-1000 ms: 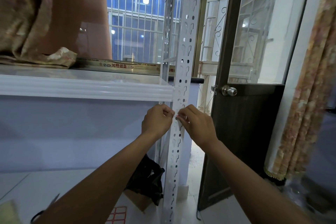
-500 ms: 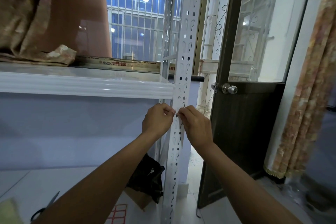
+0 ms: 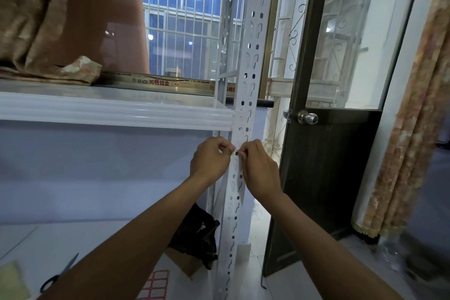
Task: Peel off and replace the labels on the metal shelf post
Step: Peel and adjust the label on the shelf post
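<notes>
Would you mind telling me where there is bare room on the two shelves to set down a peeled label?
The upper shelf is bare from the folded cloth to the post. The lower shelf is bare at its back left. Its front is crowded: scissors, red label sheet and black bag.

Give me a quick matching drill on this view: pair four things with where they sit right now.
Things:
1. white perforated metal shelf post
2. black-handled scissors
3. sheet of red-bordered blank labels
4. round silver door knob

Places:
A. on the dark brown door, right of the post
B. lying on the lower shelf at far left
C. pinched at from both sides by the left hand and right hand
D. flat on the lower shelf between the two forearms

Pairs: 1-C, 2-B, 3-D, 4-A
</notes>
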